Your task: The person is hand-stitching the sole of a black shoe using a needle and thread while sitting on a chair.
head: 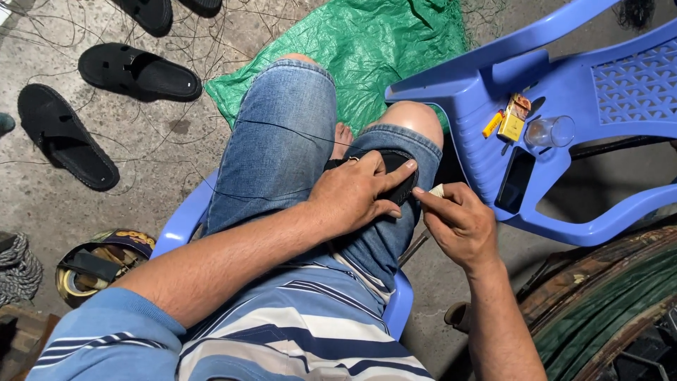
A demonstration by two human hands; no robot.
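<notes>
Hands meet over the person's right thigh in the head view: the left hand lies flat with fingers pressed together on a black sandal that rests on the denim shorts, while the right hand pinches a small pale object between thumb and fingers just beside the sandal's edge. A thin dark thread runs across the shorts, more black sandals lie on the concrete floor near a green tarp, and a tipped blue plastic chair holds a glass, a yellow packet and a phone.
</notes>
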